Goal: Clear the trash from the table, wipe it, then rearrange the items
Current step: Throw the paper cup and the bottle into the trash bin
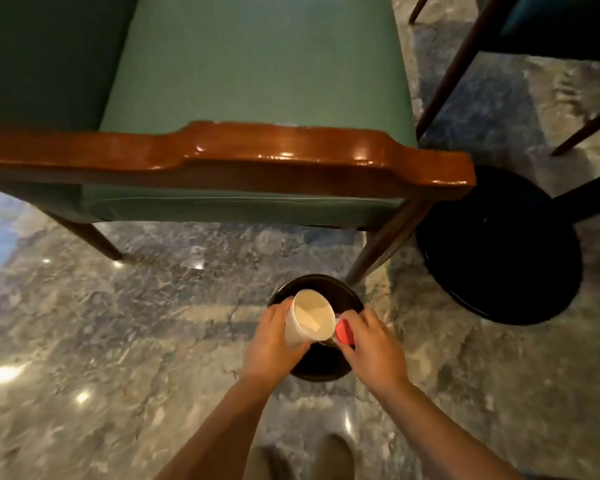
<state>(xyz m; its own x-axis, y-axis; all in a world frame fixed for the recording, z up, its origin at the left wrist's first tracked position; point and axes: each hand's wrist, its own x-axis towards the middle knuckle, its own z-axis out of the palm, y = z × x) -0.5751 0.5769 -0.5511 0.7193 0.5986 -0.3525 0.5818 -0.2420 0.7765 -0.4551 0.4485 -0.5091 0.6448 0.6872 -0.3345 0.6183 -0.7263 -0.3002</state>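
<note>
My left hand (pixel 272 344) grips a white paper cup (pixel 307 318), tilted with its open mouth facing up and away; something pale lies inside it. My right hand (pixel 369 348) holds a small item with a red cap (pixel 344 332), probably a bottle, most of it hidden by my fingers. Both hands hover side by side over a round black trash bin (pixel 319 367) standing on the floor.
A green upholstered chair (pixel 257 74) with a glossy wooden back rail (pixel 274 157) stands just beyond the bin. A black round table base (pixel 499 247) sits to the right, with dark chair legs (pixel 465 64) further back. Polished marble floor (pixel 118 323) lies all around.
</note>
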